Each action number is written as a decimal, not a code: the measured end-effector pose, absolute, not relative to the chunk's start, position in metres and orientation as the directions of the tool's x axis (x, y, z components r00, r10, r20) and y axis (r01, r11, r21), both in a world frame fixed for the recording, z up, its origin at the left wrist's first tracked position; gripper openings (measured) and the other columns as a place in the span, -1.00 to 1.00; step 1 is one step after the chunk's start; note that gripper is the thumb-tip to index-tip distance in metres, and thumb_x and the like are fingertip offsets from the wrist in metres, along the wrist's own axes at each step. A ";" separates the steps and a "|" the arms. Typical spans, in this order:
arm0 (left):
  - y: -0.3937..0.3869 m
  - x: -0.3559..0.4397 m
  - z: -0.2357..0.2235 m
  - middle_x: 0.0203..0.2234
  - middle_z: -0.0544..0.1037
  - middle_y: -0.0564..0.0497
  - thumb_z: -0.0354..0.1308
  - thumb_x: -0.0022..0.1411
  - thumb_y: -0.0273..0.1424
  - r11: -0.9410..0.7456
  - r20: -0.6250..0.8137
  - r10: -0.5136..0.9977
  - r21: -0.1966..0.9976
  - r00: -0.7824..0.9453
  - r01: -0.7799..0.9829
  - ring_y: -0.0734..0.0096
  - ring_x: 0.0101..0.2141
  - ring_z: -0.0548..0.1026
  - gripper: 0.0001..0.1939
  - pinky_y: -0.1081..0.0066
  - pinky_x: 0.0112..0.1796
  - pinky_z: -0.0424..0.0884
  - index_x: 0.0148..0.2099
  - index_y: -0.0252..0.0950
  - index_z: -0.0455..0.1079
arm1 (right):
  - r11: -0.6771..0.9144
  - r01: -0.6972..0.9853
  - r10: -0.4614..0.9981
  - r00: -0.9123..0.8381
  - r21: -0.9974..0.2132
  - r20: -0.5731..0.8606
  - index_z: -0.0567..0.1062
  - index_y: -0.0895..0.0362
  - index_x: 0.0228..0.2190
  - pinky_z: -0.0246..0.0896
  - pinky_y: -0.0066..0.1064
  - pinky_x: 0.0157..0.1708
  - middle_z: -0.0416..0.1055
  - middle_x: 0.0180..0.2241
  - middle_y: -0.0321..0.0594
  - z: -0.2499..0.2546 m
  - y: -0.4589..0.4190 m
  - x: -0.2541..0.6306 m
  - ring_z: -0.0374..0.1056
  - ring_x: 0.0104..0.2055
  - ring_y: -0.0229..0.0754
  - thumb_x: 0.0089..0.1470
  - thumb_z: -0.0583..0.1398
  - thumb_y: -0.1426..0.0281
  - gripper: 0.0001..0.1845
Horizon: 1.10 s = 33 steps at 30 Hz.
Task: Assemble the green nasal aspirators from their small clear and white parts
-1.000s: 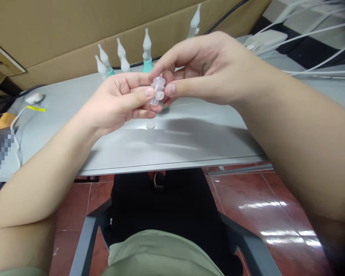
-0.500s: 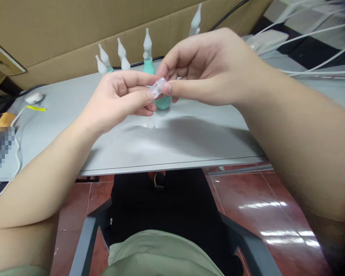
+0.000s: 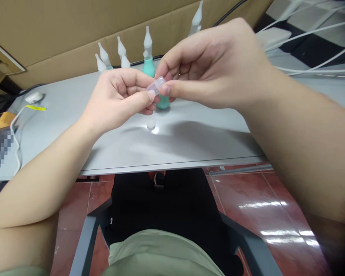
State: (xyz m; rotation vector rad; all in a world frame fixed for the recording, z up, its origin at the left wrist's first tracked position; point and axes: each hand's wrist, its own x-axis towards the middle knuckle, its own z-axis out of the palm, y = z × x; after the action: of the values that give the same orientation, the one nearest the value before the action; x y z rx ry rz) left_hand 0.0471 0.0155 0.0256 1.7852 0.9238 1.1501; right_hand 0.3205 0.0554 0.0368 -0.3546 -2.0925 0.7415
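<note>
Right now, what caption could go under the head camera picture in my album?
Left hand and right hand hold a clear piece above the table, white nozzles beyond.

The head-worn camera looks forward and down (lap (image 3: 161, 207) close below) over the table (image 3: 123, 149) from near edge to far.
</note>
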 end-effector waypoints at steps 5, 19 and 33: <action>0.018 0.050 0.024 -0.32 0.83 0.05 0.63 0.48 -0.34 -0.431 0.365 0.865 0.892 0.344 0.137 0.26 -0.30 0.84 -0.85 0.22 -0.14 0.93 -0.16 -0.20 0.74 | 0.795 0.000 0.495 -0.576 -0.606 0.650 0.87 0.03 -0.12 0.67 -0.51 -0.11 0.82 -0.20 -0.43 0.037 0.051 0.319 0.74 -0.18 -0.37 0.48 0.59 0.41 -0.95; 0.024 0.040 0.024 -0.21 0.90 -0.02 0.74 0.52 -0.14 -0.478 0.381 0.827 0.864 0.413 0.160 0.13 -0.23 0.88 -0.78 0.06 -0.10 0.93 -0.04 -0.12 0.88 | 0.820 0.055 0.485 -0.597 -0.570 0.640 0.86 0.05 -0.08 0.66 -0.49 -0.09 0.81 -0.18 -0.42 0.037 0.054 0.321 0.71 -0.17 -0.36 0.51 0.58 0.40 -0.97; 0.015 0.055 0.026 -0.31 0.84 0.02 0.75 0.43 -0.06 -0.545 0.471 0.809 0.826 0.353 0.147 0.25 -0.34 0.82 -0.67 0.26 -0.29 0.80 -0.13 -0.16 0.81 | 0.833 -0.014 0.442 -0.584 -0.552 0.681 0.84 0.07 -0.05 0.64 -0.49 -0.08 0.82 -0.16 -0.43 0.036 0.051 0.321 0.74 -0.12 -0.35 0.59 0.57 0.37 -0.93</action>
State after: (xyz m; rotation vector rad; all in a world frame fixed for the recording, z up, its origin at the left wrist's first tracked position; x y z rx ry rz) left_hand 0.0547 0.0154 0.0258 1.9224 0.8319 1.2139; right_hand 0.3207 0.0509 0.0361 -0.3118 -2.1151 0.6458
